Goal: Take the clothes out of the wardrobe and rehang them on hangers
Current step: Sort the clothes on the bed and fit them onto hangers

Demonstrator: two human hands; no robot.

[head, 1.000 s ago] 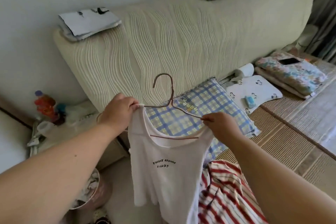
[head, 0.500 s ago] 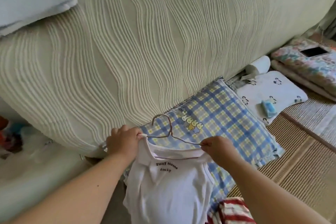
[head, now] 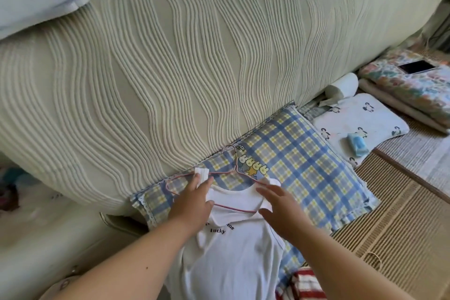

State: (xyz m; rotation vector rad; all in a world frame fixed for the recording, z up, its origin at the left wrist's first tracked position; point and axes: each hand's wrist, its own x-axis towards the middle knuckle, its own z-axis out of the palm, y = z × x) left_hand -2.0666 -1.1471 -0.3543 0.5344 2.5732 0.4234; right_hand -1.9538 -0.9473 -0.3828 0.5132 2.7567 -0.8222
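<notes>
Two hands sit low at centre frame: the left hand, fingers nearly straight, presses one strap of the white top onto the pink hanger, while the right hand, spread and empty, rests on the other shoulder, probably squaring it on the plaid pillow.

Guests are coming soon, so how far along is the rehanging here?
Done: the pink hanger is threaded into the white top, laid on the plaid pillow. In hand: the left hand and right hand, fingers straight, are at its shoulders, no grip. Left: the red striped garment at the bottom edge shows no hanger.
</notes>
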